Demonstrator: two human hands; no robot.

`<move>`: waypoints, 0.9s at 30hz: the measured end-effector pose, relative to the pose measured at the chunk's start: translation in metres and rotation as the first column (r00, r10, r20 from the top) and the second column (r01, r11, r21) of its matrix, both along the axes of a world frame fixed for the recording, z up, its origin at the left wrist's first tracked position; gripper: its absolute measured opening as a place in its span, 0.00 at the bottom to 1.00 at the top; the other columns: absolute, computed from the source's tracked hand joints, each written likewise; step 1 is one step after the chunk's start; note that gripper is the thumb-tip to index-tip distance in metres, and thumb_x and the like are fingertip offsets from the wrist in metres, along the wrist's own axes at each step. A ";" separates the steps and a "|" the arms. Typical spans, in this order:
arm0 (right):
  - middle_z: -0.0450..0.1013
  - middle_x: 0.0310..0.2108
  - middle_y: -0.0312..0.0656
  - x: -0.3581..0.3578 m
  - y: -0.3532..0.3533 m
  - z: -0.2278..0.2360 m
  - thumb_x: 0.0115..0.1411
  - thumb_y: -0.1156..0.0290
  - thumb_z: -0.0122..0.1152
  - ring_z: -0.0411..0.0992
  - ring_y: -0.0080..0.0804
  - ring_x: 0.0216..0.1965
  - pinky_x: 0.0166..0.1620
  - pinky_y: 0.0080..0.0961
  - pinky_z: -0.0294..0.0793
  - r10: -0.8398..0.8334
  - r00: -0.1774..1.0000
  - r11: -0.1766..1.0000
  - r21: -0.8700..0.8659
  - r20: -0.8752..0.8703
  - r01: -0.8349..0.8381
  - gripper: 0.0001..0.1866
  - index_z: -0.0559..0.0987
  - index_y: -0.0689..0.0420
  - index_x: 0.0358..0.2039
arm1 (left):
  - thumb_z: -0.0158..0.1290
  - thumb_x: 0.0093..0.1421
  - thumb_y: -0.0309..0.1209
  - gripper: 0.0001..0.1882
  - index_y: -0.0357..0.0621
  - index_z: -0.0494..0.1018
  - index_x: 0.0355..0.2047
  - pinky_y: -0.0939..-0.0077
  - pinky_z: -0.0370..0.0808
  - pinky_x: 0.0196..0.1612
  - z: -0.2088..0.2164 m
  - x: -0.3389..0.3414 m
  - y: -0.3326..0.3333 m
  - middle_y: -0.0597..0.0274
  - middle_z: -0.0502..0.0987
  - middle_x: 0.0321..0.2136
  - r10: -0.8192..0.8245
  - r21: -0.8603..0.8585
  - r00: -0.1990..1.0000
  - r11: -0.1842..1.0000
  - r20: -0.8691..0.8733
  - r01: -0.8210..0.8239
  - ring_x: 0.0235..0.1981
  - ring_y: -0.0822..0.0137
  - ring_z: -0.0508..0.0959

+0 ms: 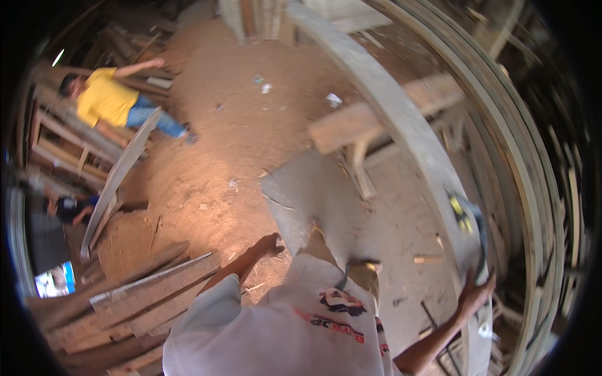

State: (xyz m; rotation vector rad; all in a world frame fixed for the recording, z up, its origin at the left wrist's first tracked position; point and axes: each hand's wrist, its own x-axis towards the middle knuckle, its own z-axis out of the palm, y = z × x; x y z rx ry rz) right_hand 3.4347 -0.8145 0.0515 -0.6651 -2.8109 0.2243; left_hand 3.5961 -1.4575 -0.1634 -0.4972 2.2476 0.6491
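Observation:
My right hand point(476, 293) is closed at the near end of a dark, curved tool with yellow markings point(463, 214); blur hides its exact kind. The tool rests on a long, pale grey wooden board point(401, 125) that runs from the top middle down my right side. My left hand point(269, 245) hangs over the dirt floor beside my body, its fingers loosely bent and apart, with nothing seen in it. Below it to the left lie stacked planks point(144, 307).
A grey sheet point(313, 194) lies under my feet. Ahead right is a thick plank point(382, 113) on a trestle. Long timbers point(527, 188) line the right. At far left, a person in a yellow shirt point(113, 97) is near a leaning board point(122, 175); another person point(66, 207) is lower down.

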 end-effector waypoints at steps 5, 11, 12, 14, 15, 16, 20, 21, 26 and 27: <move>0.77 0.60 0.58 -0.036 -0.084 -0.006 0.71 0.55 0.68 0.76 0.52 0.60 0.64 0.43 0.76 0.038 0.904 0.996 -0.053 -0.425 -0.067 0.30 0.76 0.65 0.63 | 0.66 0.63 0.48 0.31 0.36 0.76 0.57 0.59 0.81 0.57 -0.021 0.067 -0.108 0.43 0.84 0.51 0.404 -0.020 0.915 0.914 0.011 -0.404 0.54 0.50 0.84; 0.79 0.55 0.51 -0.098 -0.309 -0.020 0.74 0.59 0.64 0.78 0.42 0.50 0.52 0.43 0.80 0.294 0.893 0.862 -0.308 -0.342 -0.402 0.27 0.73 0.60 0.67 | 0.66 0.63 0.47 0.31 0.36 0.76 0.57 0.59 0.82 0.54 -0.069 0.091 -0.164 0.43 0.85 0.49 0.571 0.014 0.819 0.821 -0.057 -0.571 0.51 0.50 0.85; 0.79 0.55 0.51 -0.109 -0.329 -0.021 0.74 0.60 0.63 0.78 0.43 0.49 0.52 0.43 0.80 0.395 0.859 0.826 -0.282 -0.327 -0.487 0.27 0.73 0.60 0.67 | 0.66 0.63 0.47 0.31 0.36 0.76 0.56 0.58 0.82 0.53 -0.075 0.079 -0.169 0.43 0.85 0.48 0.579 0.034 0.812 0.815 -0.081 -0.578 0.51 0.50 0.85; 0.79 0.53 0.52 -0.134 -0.369 -0.021 0.74 0.61 0.63 0.79 0.43 0.48 0.51 0.43 0.79 0.526 0.792 0.742 -0.286 -0.311 -0.606 0.26 0.74 0.60 0.67 | 0.66 0.63 0.45 0.30 0.36 0.75 0.56 0.58 0.82 0.52 -0.083 0.046 -0.177 0.44 0.85 0.47 0.614 0.098 0.782 0.789 -0.103 -0.606 0.49 0.50 0.85; 0.79 0.53 0.52 -0.146 -0.388 -0.018 0.74 0.61 0.63 0.79 0.43 0.47 0.51 0.43 0.79 0.561 0.769 0.705 -0.310 -0.306 -0.638 0.26 0.74 0.60 0.67 | 0.65 0.63 0.44 0.29 0.37 0.75 0.56 0.58 0.82 0.51 -0.086 0.027 -0.179 0.44 0.85 0.46 0.640 0.148 0.763 0.767 -0.094 -0.625 0.49 0.50 0.85; 0.79 0.52 0.52 -0.156 -0.404 -0.012 0.73 0.62 0.63 0.79 0.43 0.47 0.51 0.44 0.79 0.592 0.749 0.675 -0.324 -0.298 -0.663 0.26 0.74 0.60 0.66 | 0.65 0.63 0.43 0.27 0.37 0.75 0.55 0.58 0.82 0.50 -0.082 0.004 -0.178 0.44 0.85 0.45 0.609 0.180 0.777 0.791 -0.159 -0.584 0.47 0.50 0.85; 0.80 0.50 0.51 -0.207 -0.460 0.009 0.74 0.64 0.63 0.79 0.42 0.47 0.53 0.43 0.79 0.687 0.692 0.604 -0.355 -0.222 -0.714 0.24 0.74 0.61 0.66 | 0.63 0.60 0.43 0.23 0.41 0.76 0.49 0.51 0.80 0.50 -0.069 -0.070 -0.195 0.42 0.83 0.44 0.586 0.342 0.766 0.799 -0.263 -0.494 0.48 0.41 0.83; 0.80 0.50 0.50 -0.221 -0.471 0.012 0.74 0.64 0.62 0.79 0.42 0.47 0.53 0.42 0.79 0.694 0.687 0.592 -0.371 -0.216 -0.715 0.24 0.74 0.61 0.66 | 0.63 0.60 0.43 0.22 0.40 0.76 0.48 0.51 0.79 0.49 -0.065 -0.085 -0.205 0.42 0.83 0.43 0.594 0.362 0.763 0.790 -0.254 -0.495 0.47 0.41 0.83; 0.80 0.49 0.51 -0.295 -0.566 0.026 0.74 0.63 0.62 0.78 0.40 0.49 0.53 0.40 0.79 0.693 0.707 0.546 -0.541 -0.138 -0.640 0.24 0.75 0.64 0.64 | 0.63 0.61 0.43 0.20 0.39 0.77 0.42 0.51 0.79 0.48 -0.076 -0.119 -0.262 0.42 0.83 0.39 0.626 0.386 0.736 0.766 -0.259 -0.515 0.45 0.42 0.83; 0.80 0.49 0.51 -0.315 -0.584 0.023 0.73 0.64 0.63 0.79 0.40 0.49 0.53 0.39 0.79 0.732 0.668 0.534 -0.495 -0.135 -0.686 0.23 0.76 0.64 0.63 | 0.63 0.61 0.43 0.20 0.38 0.77 0.41 0.52 0.79 0.47 -0.079 -0.120 -0.270 0.42 0.84 0.39 0.672 0.359 0.705 0.730 -0.227 -0.581 0.44 0.42 0.84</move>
